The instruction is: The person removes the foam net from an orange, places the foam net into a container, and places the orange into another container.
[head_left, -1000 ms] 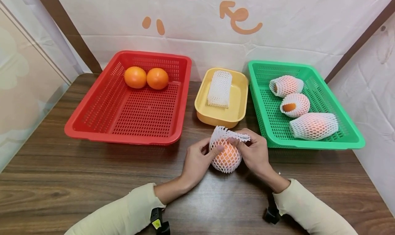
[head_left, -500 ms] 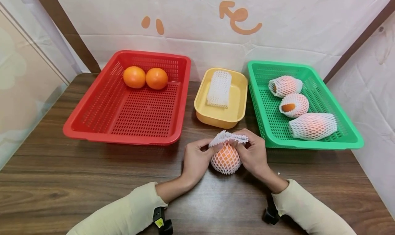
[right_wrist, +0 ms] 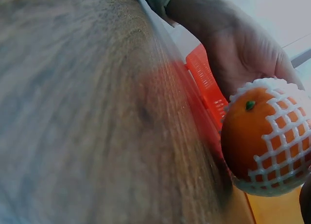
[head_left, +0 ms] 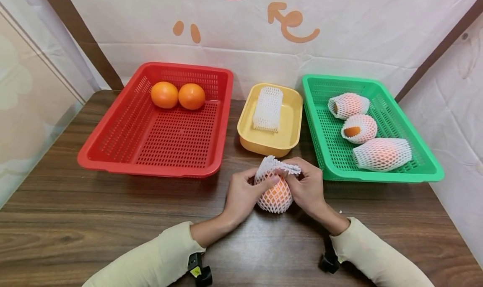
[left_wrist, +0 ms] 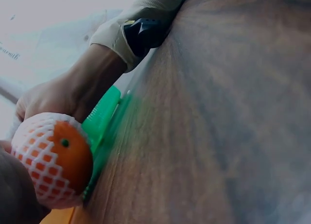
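An orange [head_left: 277, 195] sits in a white foam net sleeve [head_left: 268, 163] near the table's front middle, below the yellow tub. My left hand [head_left: 240, 195] grips it from the left, thumb across the netted front. On the right, my right hand [head_left: 308, 189] pinches the sleeve's bunched upper edge, which sticks out sideways above the fruit. Both wrist views show the orange's underside partly bare, with a green stem end [left_wrist: 64, 143] outside the mesh. The fingers behind the fruit are hidden in the head view.
A red basket [head_left: 151, 168] with two bare oranges [head_left: 191, 96] stands at left. The yellow tub [head_left: 269, 141] holds flat white foam nets [head_left: 268, 109]. At right, a green basket [head_left: 385, 177] contains three netted fruits [head_left: 382, 153]. A fabric wall rises behind.
The sleeve's upper edge folded down over the fruit half a second ago and stands up again now. My left thumb went under that edge, then back onto the front. The baskets stay put.
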The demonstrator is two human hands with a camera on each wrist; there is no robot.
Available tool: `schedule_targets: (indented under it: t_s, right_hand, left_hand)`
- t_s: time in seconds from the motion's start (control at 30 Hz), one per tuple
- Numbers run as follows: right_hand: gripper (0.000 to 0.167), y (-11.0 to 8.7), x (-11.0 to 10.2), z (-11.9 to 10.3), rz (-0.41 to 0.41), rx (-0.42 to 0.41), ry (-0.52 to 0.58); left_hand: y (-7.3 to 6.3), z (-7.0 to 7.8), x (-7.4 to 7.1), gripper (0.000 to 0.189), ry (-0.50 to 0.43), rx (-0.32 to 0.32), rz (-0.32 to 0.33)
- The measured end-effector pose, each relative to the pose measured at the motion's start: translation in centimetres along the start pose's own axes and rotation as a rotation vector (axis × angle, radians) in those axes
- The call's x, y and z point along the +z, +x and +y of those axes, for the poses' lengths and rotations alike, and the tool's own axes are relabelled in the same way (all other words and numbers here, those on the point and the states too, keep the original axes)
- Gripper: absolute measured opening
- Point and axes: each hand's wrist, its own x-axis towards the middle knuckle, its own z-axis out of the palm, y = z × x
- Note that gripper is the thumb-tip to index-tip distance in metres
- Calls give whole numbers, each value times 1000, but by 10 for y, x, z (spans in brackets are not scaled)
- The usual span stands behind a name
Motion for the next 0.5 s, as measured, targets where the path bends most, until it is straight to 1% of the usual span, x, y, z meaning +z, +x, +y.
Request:
schedule_targets:
  t_s: [0.1,0.23,0.33,0.43,0.5]
  right_hand:
    - [20,0,1,1,0,-12,11]
    - [21,2,1,1,-9,-9,44]
    - [23,4,1,-4,-16,10,78]
    - [23,6,0,-14,-44,67,97]
    - [23,8,-1,-21,-85,130,95]
  left_hand:
    - [1,1,-1,26,-23,-34,-3]
    - [2,4,-1,23,-8,-49,26]
    - [3,6,1,20,22,-29,66]
    - [5,6,3,20,62,-3,113]
    - [5,6,5,19,82,14,148]
